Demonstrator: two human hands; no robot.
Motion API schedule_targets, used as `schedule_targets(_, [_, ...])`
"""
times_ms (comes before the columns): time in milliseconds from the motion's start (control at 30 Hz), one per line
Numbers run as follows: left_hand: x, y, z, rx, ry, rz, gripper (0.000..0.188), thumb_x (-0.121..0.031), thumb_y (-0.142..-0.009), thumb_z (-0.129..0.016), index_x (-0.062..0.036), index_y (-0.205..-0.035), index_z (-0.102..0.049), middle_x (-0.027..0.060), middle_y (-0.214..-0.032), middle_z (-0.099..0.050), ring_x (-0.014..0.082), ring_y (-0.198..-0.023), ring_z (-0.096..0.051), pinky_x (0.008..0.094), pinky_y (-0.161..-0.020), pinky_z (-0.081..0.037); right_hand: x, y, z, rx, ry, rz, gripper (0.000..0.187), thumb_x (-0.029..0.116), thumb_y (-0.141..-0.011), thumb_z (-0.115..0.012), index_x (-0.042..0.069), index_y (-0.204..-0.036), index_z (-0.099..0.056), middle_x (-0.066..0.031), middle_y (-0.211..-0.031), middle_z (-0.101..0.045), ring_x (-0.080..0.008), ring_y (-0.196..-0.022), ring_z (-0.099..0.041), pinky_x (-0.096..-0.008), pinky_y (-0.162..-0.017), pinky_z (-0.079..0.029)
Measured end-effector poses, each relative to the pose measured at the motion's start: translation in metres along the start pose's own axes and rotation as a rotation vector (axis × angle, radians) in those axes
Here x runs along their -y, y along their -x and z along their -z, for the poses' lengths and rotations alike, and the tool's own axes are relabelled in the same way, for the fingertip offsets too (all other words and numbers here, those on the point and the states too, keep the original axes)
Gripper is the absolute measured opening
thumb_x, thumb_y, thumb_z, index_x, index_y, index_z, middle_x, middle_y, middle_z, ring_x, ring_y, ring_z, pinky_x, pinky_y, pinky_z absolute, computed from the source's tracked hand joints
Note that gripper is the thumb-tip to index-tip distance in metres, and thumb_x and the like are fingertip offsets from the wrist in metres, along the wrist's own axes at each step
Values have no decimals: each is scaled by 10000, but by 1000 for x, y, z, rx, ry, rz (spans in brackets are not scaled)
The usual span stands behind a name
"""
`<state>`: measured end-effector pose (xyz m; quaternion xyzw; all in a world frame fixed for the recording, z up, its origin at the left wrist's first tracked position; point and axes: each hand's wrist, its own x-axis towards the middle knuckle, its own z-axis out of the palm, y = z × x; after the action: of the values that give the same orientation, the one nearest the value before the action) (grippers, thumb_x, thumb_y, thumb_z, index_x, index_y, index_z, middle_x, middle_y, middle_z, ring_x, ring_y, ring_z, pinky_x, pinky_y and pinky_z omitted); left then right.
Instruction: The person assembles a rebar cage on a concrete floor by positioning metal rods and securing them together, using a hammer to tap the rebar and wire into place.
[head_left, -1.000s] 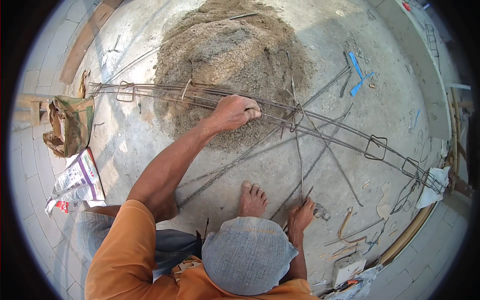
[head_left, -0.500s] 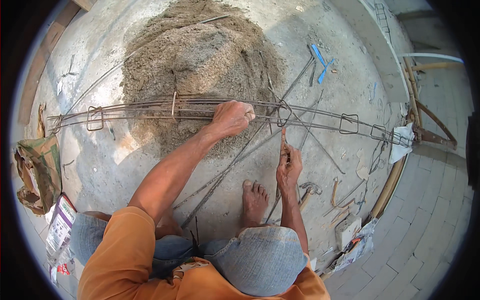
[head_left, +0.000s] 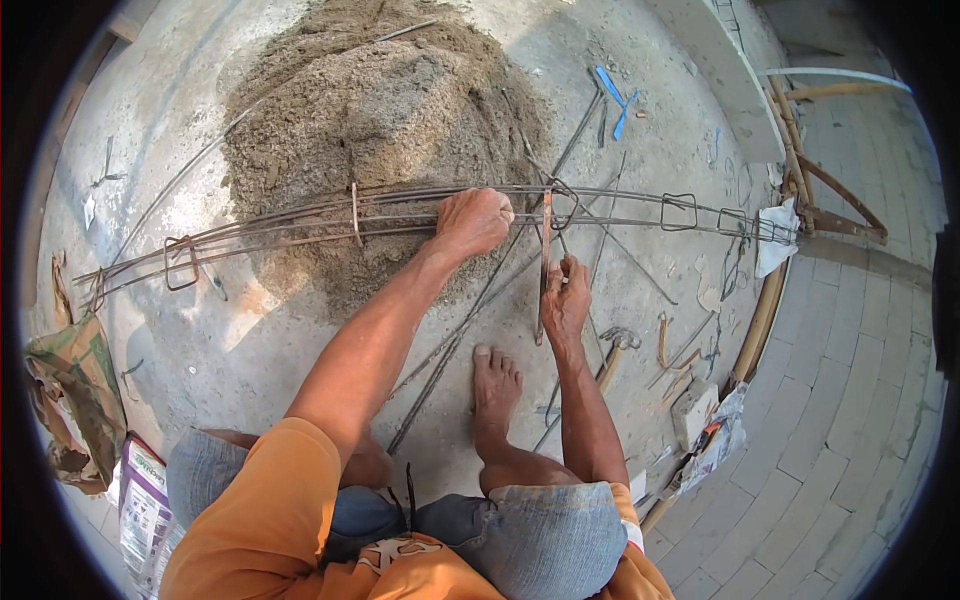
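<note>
Head view: the left hand (head_left: 472, 220) has its fingers clamped round the long rebar cage (head_left: 300, 225), which lies across the sand heap (head_left: 380, 110); the right hand (head_left: 565, 300), just right of it, pinches a thin rusty rod (head_left: 546, 250); the cage looks stiff, heavy and springy, best gripped at a stirrup; rough concrete floor (head_left: 200, 340) outdoors.
</note>
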<state>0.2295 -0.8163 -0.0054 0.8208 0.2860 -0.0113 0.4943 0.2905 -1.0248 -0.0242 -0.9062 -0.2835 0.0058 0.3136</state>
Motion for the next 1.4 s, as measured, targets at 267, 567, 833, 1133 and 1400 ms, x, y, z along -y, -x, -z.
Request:
schedule_targets(267, [-7, 6, -11, -4, -80, -48, 241, -278, -845, -593, -112, -963, -722, 142, -907, -696, 336, -865, -655, 421, -767, -489, -33, 43, -3, 206, -193, -271, 268, 186, -977, -507, -54, -1087, -559, -46, -736, -563, -150, -671, -547, -299, -609, -448])
schedule_targets(567, [-6, 8, -10, -23, -148, 6, 291, -307, -865, -590, -75, -1000, -701, 140, -938, -694, 321, -893, -657, 399, -775, -492, 6, 30, 9, 338, -770, -469, 209, 182, -992, -477, 2, -1090, -515, -16, -693, -520, -93, -534, -479, -256, -482, -412])
schedule_targets(833, [-17, 10, -10, -29, -135, 28, 269, -256, -863, -595, -55, -1012, -691, 149, -952, -693, 303, -886, -661, 388, -774, -490, 23, 16, 6, 322, -587, -340, 382, 104, -982, -432, 17, -1354, -431, -77, -675, -542, -154, -544, -506, -315, -535, -440])
schedule_targets(1133, [-18, 11, -13, -15, -146, -3, 294, -284, -866, -591, -73, -1043, -695, 148, -983, -691, 292, -911, -658, 396, -799, -489, 36, 3, 8, 423, -323, -298, 441, 72, -930, -457, 0, -1364, -422, -217, -731, -598, -289, -644, -609, -409, -599, -450])
schedule_targets(1400, [-14, 10, -10, 18, -152, 7, 301, -318, -869, -576, -115, -1052, -702, 120, -995, -694, 302, -919, -654, 403, -799, -490, 49, -5, 23, 547, -925, -740, 415, 65, -966, -401, -33, -1368, -415, 22, -654, -450, -90, -553, -416, -259, -495, -337])
